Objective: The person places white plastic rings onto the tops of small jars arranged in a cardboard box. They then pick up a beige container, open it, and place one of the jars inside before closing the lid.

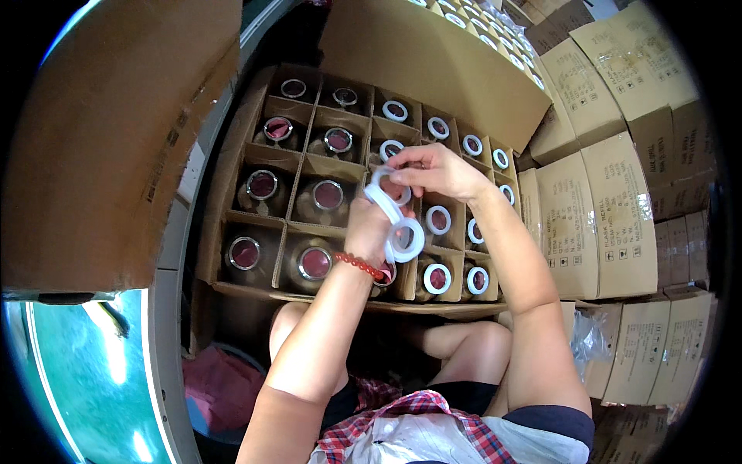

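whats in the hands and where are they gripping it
A stack of white rings: the left hand cups the stack from the side, the right hand pinches the top ring at its rim.

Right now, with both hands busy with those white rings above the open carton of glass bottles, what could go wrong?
1. The left hand holds several white plastic rings stacked loosely; one could slip and drop between the brown cardboard dividers.
2. The right hand picks at a ring above a bottle, so a ring might sit crooked on a neck.
3. The bare-necked glass bottles on the left look alike; one could get skipped.
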Action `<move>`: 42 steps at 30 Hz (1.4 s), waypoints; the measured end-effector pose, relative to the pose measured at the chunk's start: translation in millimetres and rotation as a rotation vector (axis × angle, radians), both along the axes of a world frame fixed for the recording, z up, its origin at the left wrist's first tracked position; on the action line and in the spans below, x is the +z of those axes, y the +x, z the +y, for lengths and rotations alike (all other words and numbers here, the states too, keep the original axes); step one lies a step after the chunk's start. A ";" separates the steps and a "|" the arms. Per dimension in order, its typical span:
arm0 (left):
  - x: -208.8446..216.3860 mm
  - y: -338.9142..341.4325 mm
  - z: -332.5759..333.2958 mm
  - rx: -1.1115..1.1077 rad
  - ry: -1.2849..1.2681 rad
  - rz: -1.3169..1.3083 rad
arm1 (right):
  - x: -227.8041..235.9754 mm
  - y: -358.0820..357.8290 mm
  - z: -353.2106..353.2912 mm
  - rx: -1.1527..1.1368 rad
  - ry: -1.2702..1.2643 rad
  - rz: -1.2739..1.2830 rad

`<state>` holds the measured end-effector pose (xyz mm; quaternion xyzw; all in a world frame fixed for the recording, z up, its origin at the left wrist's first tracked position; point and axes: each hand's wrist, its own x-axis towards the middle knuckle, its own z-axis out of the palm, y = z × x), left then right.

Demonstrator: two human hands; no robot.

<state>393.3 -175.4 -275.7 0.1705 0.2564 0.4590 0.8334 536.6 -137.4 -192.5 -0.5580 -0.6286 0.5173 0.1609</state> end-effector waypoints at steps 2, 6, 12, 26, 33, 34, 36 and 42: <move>0.8 1.0 0.7 -0.032 -0.079 0.062 | 6.0 5.3 16.3 -0.101 -0.002 0.025; 2.5 -4.1 3.7 0.066 -0.182 0.031 | -28.7 8.2 83.5 -0.465 0.228 0.263; -1.1 -6.5 12.0 0.182 -0.269 -0.055 | -113.1 13.0 172.4 -0.292 0.950 -0.409; 10.4 -10.0 9.3 0.141 -0.235 -0.081 | -118.6 1.1 150.0 0.287 0.909 -1.182; 9.2 -12.6 13.2 0.158 -0.238 -0.095 | -101.2 -23.6 166.3 0.241 0.732 -1.182; 9.6 -12.9 12.2 0.162 -0.246 -0.099 | -101.1 -27.3 166.0 0.205 0.693 -1.173; 9.8 -14.3 14.0 0.170 -0.248 -0.100 | -101.3 -28.7 170.9 0.179 0.729 -1.230; 2.6 -20.5 19.4 0.166 -0.265 -0.197 | -106.1 -24.3 172.9 0.129 0.860 -1.136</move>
